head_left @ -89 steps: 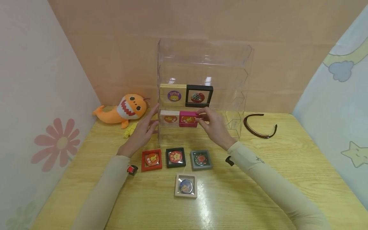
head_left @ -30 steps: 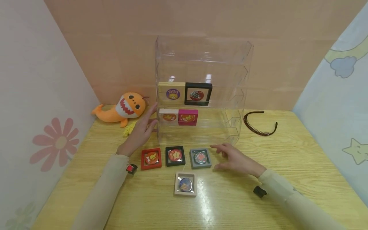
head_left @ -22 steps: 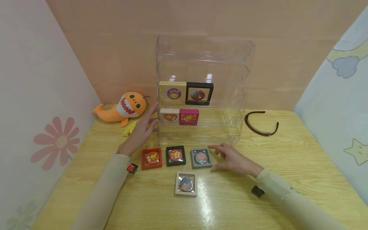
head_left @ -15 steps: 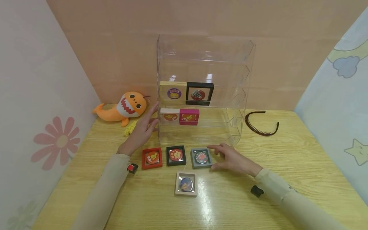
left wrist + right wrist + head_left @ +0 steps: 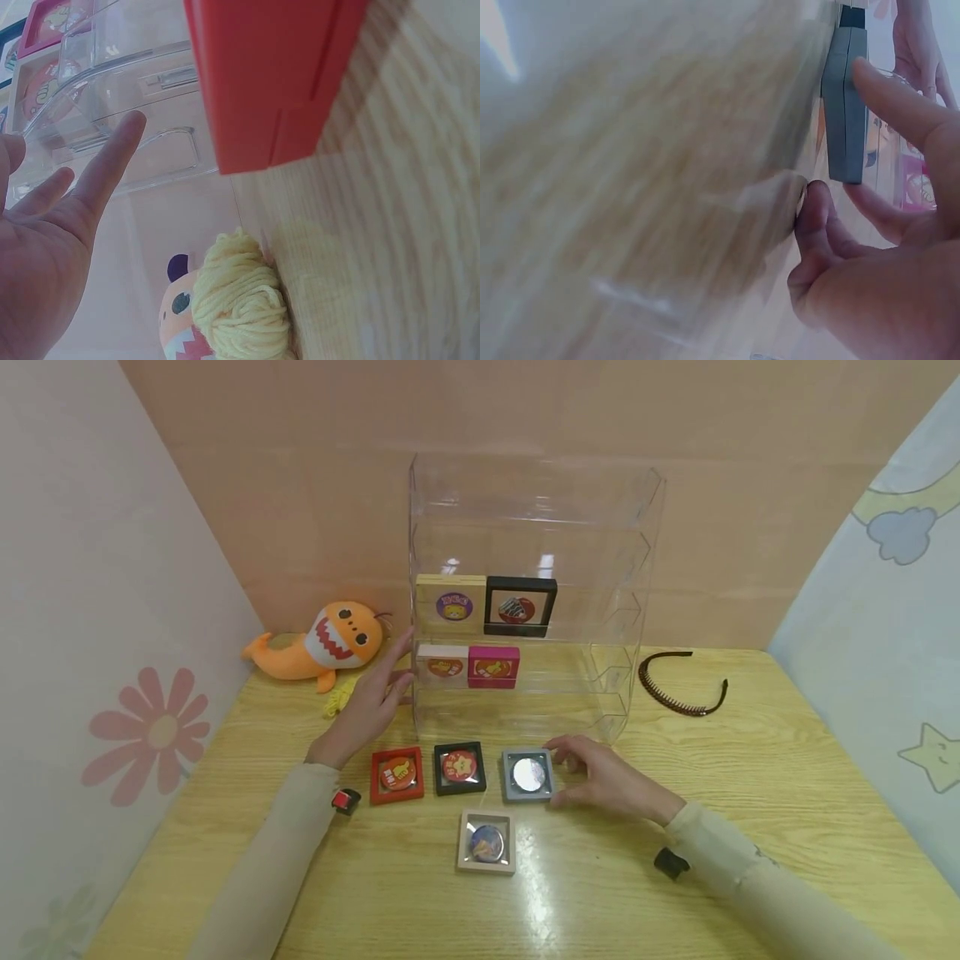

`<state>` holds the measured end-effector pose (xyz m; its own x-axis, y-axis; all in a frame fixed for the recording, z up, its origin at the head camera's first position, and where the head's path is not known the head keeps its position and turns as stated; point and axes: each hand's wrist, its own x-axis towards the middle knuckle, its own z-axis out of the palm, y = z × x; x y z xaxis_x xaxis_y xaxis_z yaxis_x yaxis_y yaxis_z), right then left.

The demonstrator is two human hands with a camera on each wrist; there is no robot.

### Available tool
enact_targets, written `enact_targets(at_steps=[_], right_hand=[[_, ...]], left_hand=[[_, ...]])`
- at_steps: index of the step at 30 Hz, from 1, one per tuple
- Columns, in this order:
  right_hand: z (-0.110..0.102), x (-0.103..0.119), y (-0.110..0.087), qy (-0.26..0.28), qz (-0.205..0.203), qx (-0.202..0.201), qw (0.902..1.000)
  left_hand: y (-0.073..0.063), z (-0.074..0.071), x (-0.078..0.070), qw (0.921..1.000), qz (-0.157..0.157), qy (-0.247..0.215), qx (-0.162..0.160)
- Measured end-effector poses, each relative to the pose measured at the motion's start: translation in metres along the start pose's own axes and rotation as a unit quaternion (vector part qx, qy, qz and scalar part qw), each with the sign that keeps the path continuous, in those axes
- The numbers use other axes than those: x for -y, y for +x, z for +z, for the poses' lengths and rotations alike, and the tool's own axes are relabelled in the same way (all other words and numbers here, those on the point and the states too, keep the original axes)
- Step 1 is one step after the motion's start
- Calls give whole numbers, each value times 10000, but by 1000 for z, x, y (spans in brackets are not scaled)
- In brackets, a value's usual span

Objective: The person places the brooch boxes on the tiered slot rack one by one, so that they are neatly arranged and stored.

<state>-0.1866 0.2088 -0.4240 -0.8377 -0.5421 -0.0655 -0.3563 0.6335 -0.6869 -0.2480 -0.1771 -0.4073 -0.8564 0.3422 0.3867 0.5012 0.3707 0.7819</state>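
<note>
My right hand (image 5: 611, 781) pinches the grey badge frame (image 5: 506, 777) by its right side, thumb at the near corner and index finger at the far one. In the right wrist view the grey frame's edge (image 5: 844, 112) shows between thumb and fingers. Glare covers its round badge. My left hand (image 5: 367, 706) rests with extended fingers against the left side of the clear acrylic rack (image 5: 558, 556). On the rack stand a cream frame (image 5: 427, 610), a black frame (image 5: 521, 582), a white frame (image 5: 431, 652) and a magenta frame (image 5: 493, 653).
On the table lie a red frame (image 5: 377, 777), another black frame (image 5: 459, 791) and a beige frame (image 5: 486, 867). An orange plush shark (image 5: 292, 657) and yellow yarn (image 5: 240, 300) are at the left; a dark headband (image 5: 675, 703) is right of the rack.
My right hand has left the magenta frame on the rack, come down to the table and gripped the grey frame, which has tilted slightly and now reflects light. My left hand stays put.
</note>
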Motion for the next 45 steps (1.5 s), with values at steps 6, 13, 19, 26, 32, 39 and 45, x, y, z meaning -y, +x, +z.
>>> enact_targets(at_steps=[6,13,19,26,32,39,45], right_hand=[[4,4,-2,404,-126,-133,9990],[6,11,-6,596,-354,-193,9974],[5,11,-9,740,-445,-263,9959],[4,12,-12,823,-504,-525,9939],[2,13,-13,548,-486,-846,9937],[2,16,-14,443,-583,-1037,9919],[-2,19,-16,304,-789,-1286,9881]], left_hand=[[-1,-1,0,10000,-62,-39,5],[-1,0,0,10000,-69,21,6],[0,0,-1,10000,-30,12,-11],[-1,0,-2,10000,-47,3,-2],[-1,1,-3,10000,-29,-7,-4],[-2,0,-3,10000,-40,-36,7],[-1,0,-2,10000,-51,-18,17]])
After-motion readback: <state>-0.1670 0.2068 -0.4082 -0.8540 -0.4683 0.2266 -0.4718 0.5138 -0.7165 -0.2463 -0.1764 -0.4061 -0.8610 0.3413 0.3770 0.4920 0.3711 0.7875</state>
